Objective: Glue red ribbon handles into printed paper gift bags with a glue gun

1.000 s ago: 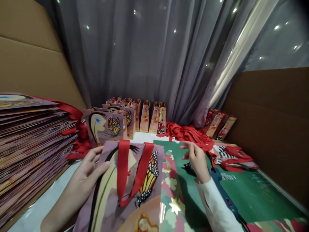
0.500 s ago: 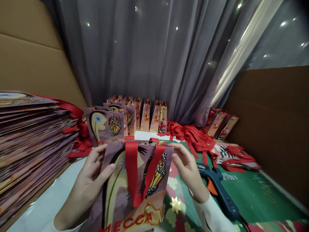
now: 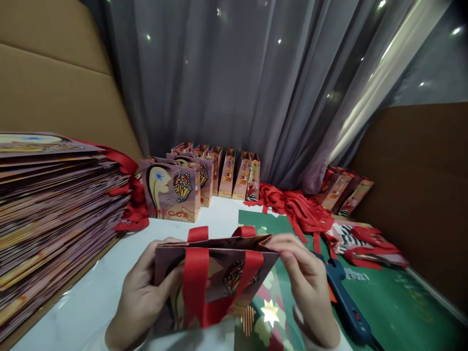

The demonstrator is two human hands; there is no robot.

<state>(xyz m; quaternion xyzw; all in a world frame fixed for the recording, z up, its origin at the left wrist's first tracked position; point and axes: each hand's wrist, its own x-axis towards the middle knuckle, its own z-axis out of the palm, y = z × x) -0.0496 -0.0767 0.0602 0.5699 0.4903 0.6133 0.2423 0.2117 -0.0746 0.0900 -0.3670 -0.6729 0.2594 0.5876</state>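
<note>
A printed paper bag (image 3: 219, 273) with red ribbon handles is held between both hands, low in the centre, its top edge tipped toward the camera and slightly parted. My left hand (image 3: 144, 287) grips its left side, thumb on the front panel and fingers behind. At the top right corner, my right hand (image 3: 305, 278) pinches the bag's edge. One ribbon loop (image 3: 199, 292) hangs over the front; the other (image 3: 243, 231) rises behind the opening. The bag's base is hard to make out.
Flat bags (image 3: 54, 209) are stacked high at left. Standing bags (image 3: 171, 190) line the back. Red ribbons (image 3: 292, 204) lie at centre right, near a blue glue gun (image 3: 347, 307) on a green sheet (image 3: 395, 292). Cardboard panels (image 3: 424, 185) flank both sides.
The held bag has tilted, so its top opening now shows and its front looks foreshortened. Both hands have moved lower, and the view has shifted slightly left.
</note>
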